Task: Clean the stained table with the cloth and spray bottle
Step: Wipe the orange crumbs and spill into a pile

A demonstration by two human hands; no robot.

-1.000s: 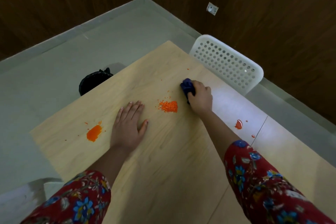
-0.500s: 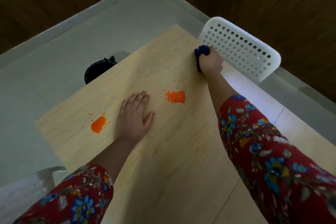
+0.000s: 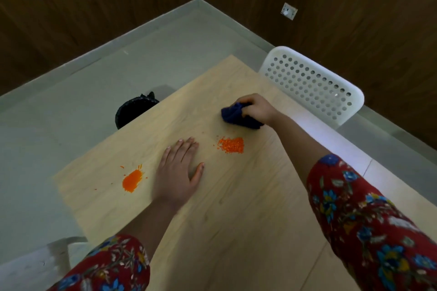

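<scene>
Red sleeves [image 3: 369, 220] with blue and yellow flowers

Matt wood table [image 3: 236, 208]; soft cloth [image 3: 238, 117]

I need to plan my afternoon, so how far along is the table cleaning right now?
Early on. Done: nothing visibly finished. In hand: the right hand grips the blue cloth on the table, just beyond the orange crumb pile, while the left hand rests flat. Left: that pile and the orange splat beside the left hand. No spray bottle is in view.
</scene>
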